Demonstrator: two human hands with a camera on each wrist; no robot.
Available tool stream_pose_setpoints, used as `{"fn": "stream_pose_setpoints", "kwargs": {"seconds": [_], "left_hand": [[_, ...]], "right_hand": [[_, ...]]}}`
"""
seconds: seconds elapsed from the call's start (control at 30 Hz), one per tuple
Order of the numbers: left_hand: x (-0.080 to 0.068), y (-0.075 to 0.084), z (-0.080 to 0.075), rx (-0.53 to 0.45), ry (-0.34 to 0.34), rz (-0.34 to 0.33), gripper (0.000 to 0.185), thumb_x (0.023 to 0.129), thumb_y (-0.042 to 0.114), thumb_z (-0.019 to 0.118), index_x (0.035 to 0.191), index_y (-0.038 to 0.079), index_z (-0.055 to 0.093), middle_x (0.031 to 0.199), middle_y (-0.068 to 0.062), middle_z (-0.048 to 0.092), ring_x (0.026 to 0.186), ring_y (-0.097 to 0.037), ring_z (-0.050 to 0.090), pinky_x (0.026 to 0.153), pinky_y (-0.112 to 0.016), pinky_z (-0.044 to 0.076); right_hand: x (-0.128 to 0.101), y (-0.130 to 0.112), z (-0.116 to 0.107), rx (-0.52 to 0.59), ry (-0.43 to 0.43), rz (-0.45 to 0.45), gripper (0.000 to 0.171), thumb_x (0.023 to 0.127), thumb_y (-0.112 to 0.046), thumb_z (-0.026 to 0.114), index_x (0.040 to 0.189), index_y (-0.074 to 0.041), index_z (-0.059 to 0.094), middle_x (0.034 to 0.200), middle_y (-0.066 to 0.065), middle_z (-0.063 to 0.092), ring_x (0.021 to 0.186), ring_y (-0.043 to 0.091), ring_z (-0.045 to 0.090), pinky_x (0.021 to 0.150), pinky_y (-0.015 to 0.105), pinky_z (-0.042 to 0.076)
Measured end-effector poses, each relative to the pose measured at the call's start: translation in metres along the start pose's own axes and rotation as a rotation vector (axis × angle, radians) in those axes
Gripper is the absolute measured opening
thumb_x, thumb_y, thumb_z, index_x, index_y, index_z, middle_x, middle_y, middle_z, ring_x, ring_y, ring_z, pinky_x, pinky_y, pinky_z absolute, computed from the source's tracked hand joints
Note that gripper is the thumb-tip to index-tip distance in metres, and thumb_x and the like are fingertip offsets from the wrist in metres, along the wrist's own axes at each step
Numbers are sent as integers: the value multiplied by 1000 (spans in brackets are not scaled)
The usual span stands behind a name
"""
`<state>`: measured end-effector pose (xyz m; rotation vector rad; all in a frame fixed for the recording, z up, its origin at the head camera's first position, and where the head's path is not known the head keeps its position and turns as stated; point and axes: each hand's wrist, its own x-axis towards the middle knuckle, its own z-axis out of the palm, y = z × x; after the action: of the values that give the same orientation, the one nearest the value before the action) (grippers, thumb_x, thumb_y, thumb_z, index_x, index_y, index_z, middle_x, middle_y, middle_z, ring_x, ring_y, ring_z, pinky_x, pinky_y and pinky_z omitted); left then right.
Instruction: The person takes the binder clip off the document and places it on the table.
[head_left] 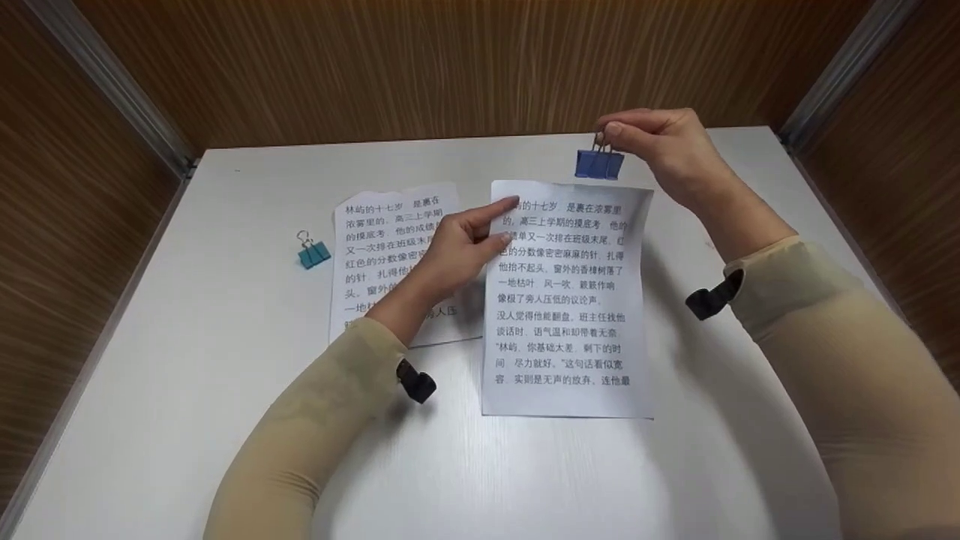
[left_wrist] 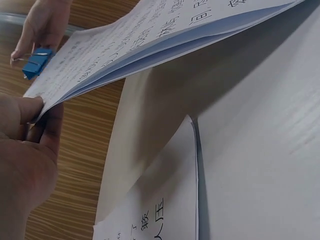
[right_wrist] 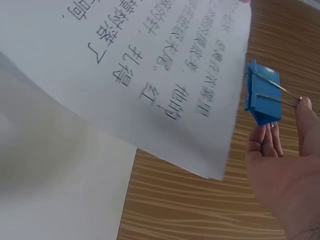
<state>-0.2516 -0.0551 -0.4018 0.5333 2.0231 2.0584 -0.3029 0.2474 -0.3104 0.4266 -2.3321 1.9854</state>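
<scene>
My left hand (head_left: 461,251) pinches a stack of printed sheets (head_left: 562,300) at its left edge, near the top, thumb on the printed face. Held up off the table, the stack shows several layers fanned slightly apart along its edge in the left wrist view (left_wrist: 165,52). My right hand (head_left: 664,146) holds a blue binder clip (head_left: 598,164) by its wire handles, between thumb and fingers. In the right wrist view the clip (right_wrist: 265,95) is right by the paper's top edge, its mouth side facing the sheets (right_wrist: 165,75).
A second set of printed sheets (head_left: 390,225) lies on the white table (head_left: 187,375), partly behind my left hand. Left of it sits a teal binder clip (head_left: 314,256). Brown wood-grain panels (head_left: 480,67) rise at the back and both sides.
</scene>
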Motion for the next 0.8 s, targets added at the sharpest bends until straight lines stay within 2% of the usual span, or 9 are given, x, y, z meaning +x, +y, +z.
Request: {"fn": "stream_pose_setpoints", "kwargs": {"seconds": [0.13, 0.2, 0.53, 0.8], "left_hand": [[6, -7, -2, 3, 23, -18, 54, 101, -3, 67, 150, 20, 62, 118, -11, 78, 100, -30, 78, 85, -39, 64], [9, -11, -4, 11, 35, -33, 55, 102, -2, 67, 151, 20, 61, 118, -10, 78, 100, -30, 78, 85, -38, 64], [22, -28, -8, 70, 98, -122, 56, 102, 0, 68, 152, 24, 59, 134, -5, 73, 101, -24, 76, 85, -32, 62], [24, -40, -11, 70, 114, -189, 56, 103, 0, 65, 155, 21, 57, 136, -9, 71, 102, -25, 76, 83, -33, 63]], "right_hand": [[-2, 2, -9, 144, 56, -25, 21, 98, -8, 77, 114, 5, 79, 107, 14, 78, 102, 22, 71, 99, 28, 56], [-4, 5, -15, 173, 64, -26, 23, 98, -8, 77, 115, 8, 78, 106, 15, 78, 100, 23, 71, 97, 27, 56], [-21, 29, -46, 235, 111, 97, 29, 96, -9, 79, 119, 8, 77, 106, 13, 78, 99, 21, 73, 96, 25, 57], [-40, 55, -67, 187, 139, 204, 34, 96, -16, 80, 124, 3, 77, 116, 11, 77, 106, 19, 73, 95, 21, 57]]}}
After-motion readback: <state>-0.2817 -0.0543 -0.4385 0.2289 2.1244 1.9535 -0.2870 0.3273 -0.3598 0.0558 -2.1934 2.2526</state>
